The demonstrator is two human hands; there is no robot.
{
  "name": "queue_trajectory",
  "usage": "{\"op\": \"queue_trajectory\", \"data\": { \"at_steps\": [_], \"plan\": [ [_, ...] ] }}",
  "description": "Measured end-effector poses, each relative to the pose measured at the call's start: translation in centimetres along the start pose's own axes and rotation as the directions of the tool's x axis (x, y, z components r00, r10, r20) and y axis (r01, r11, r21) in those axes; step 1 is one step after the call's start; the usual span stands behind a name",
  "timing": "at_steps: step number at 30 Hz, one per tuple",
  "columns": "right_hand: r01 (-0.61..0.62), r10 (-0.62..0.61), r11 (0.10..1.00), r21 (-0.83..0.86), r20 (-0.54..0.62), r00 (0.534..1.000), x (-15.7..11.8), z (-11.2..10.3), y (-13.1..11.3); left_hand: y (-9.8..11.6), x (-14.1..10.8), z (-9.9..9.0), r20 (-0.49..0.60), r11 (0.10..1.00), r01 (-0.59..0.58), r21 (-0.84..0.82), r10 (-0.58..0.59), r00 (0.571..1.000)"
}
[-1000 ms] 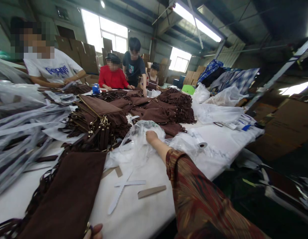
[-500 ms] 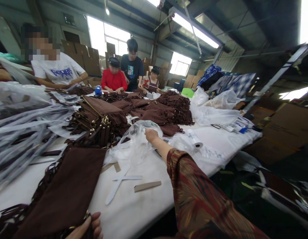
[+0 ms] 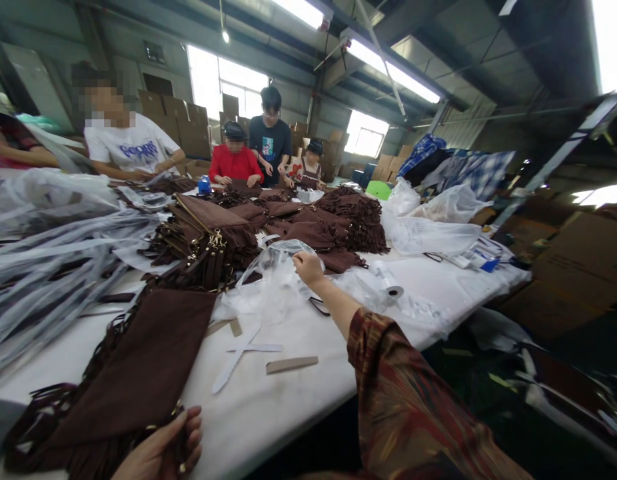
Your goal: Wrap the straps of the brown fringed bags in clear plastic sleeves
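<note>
The left hand (image 3: 161, 448) grasps the near right corner of the brown fringed bag (image 3: 143, 363), which slants away from it, long axis running left-near to right-far. The farther right hand (image 3: 309, 268) is clenched against clear plastic (image 3: 268, 290), its hold unclear.

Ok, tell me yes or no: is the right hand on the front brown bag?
No, the right hand is closed at the clear plastic, while the left hand is at the corner of the brown bag.

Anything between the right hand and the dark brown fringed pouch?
Yes: crumpled clear plastic at the right hand spreads toward the pouch; nearer the pouch, flat grey-brown strips lie on the white table.
</note>
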State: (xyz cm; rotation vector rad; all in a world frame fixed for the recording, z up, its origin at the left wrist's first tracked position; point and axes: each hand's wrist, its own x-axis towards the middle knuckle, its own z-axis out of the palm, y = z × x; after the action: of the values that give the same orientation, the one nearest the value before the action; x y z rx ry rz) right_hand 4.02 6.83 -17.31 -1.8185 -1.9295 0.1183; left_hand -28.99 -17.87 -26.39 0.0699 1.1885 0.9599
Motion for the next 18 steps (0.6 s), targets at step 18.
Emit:
{"op": "queue_trajectory", "data": {
  "at_steps": [18],
  "plan": [
    [-0.455,-0.161,0.396,0.798,0.548,0.821,-20.9,9.3,-15.4,-0.7,-2.4,0.1,0.135,0.92,-0.34,0.195,0.319,0.938]
  ]
}}
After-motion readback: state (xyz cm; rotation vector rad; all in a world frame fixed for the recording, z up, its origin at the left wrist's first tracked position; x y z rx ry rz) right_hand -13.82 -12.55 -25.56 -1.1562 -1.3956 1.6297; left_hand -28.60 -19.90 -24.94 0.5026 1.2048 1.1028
